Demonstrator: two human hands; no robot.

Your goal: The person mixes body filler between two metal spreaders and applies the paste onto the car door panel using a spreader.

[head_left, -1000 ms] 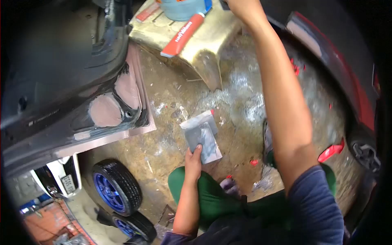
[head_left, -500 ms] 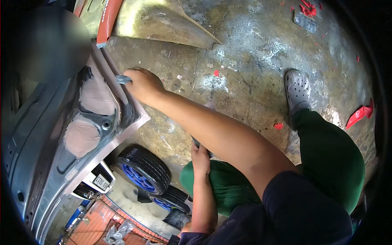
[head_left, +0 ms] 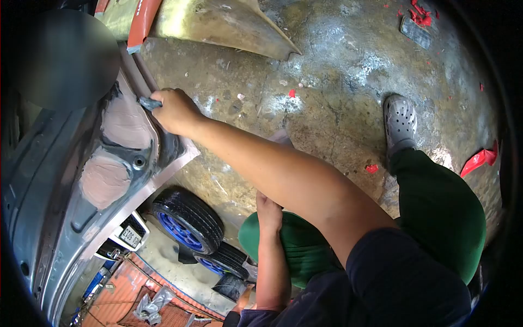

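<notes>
1. The person's right hand (head_left: 177, 111) closes firmly around a grey spreader (head_left: 149, 103), its end poking out beyond curled fingers at the edge of a car panel (head_left: 60, 169).

2. The spreader sits just beside the upper patch (head_left: 128, 128) of pinkish paste; whether it touches the surface cannot be made out. A lower patch (head_left: 105, 182), roundish and streaked, lies near a small hole in the metal.

3. The left hand (head_left: 268, 212) rests by the left knee, partly covered by the right forearm (how far it is closed, and on what, cannot be told). Past that forearm shows the end of a pale board (head_left: 281, 136).

4. Just above the panel, a red tube (head_left: 143, 24) hangs over the edge of a gold-coloured stand (head_left: 218, 24).

5. Below the panel, two black tyres (head_left: 188, 218) on blue rims lie near a white car (head_left: 117, 238), its number plate showing.

6. At right, a grey clog (head_left: 401, 121) and green trousers (head_left: 441, 212) mark the person's right leg on the stained concrete floor (head_left: 332, 82). A crumpled red scrap (head_left: 480, 158) lies beyond the knee; a dark block (head_left: 415, 32) lies farther off, beside red shreds (head_left: 421, 13).
</notes>
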